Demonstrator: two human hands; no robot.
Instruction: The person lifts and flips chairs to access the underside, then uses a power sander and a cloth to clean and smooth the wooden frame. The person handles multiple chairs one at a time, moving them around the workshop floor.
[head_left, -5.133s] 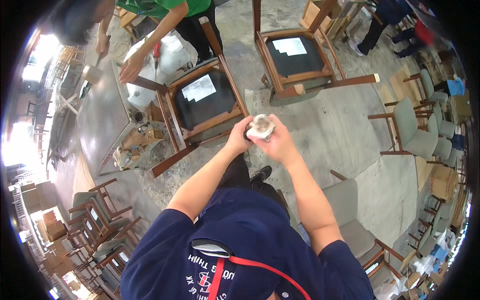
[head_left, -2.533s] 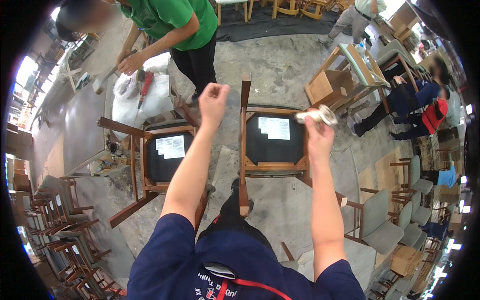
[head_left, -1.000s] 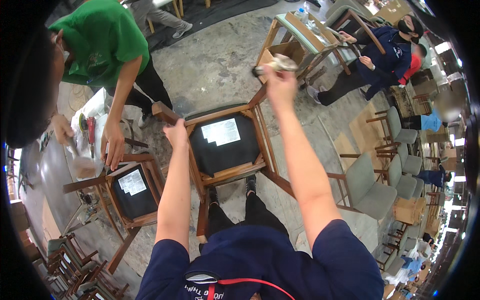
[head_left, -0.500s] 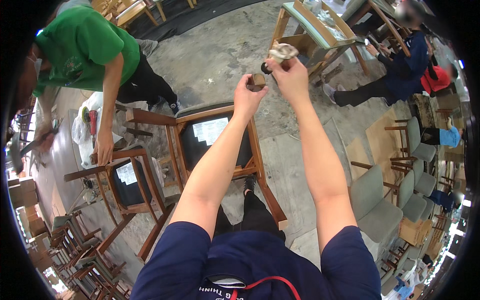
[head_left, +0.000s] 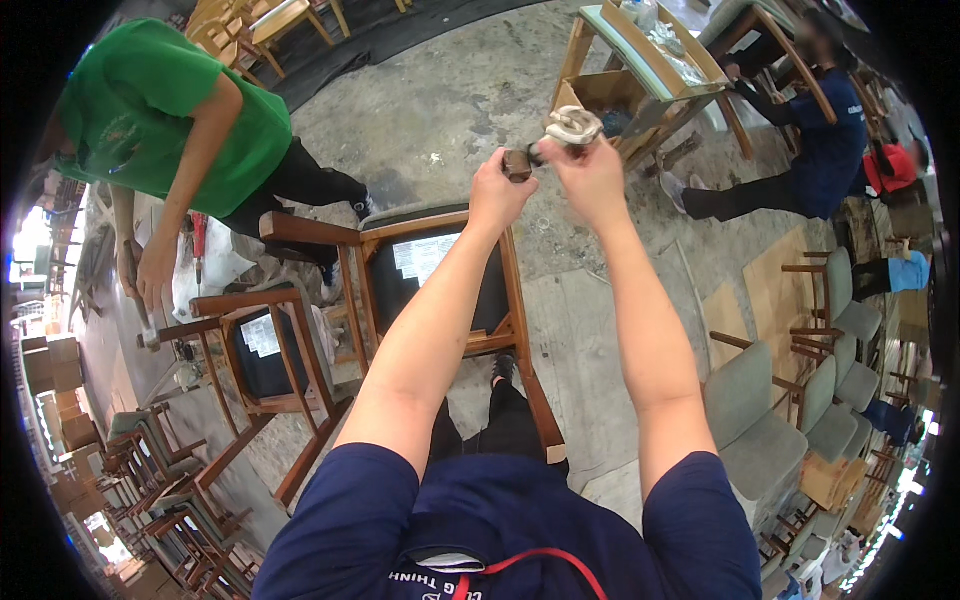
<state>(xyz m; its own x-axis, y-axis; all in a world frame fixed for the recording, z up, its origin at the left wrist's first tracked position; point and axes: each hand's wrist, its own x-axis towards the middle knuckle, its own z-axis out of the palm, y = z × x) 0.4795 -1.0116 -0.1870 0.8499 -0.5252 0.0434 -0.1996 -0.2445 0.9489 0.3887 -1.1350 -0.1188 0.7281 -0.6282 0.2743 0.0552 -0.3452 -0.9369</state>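
Note:
My left hand (head_left: 498,192) is closed around a brown wooden piece with a square end (head_left: 517,166). Whether that piece is a leg of the upturned chair below it, I cannot tell. My right hand (head_left: 592,182) grips a crumpled cream cloth (head_left: 573,126). A small dark thing (head_left: 537,154) by its fingers meets the wooden end; its kind is unclear. Below my arms lies the upturned chair (head_left: 518,320), with brown wooden frame, black underside and white paper labels (head_left: 424,257).
At left a person in a green shirt (head_left: 170,110) bends over another upturned chair (head_left: 285,350). A wooden bench (head_left: 660,105) stands ahead right, with a seated person (head_left: 830,130) beyond. Grey upholstered chairs (head_left: 750,415) line the right; stacked chairs (head_left: 165,480) fill the lower left.
My right hand has come down and closer to my left, bringing the dark thing against the wooden end. The green-shirted person's hand has left the neighbouring chair's frame and moved left.

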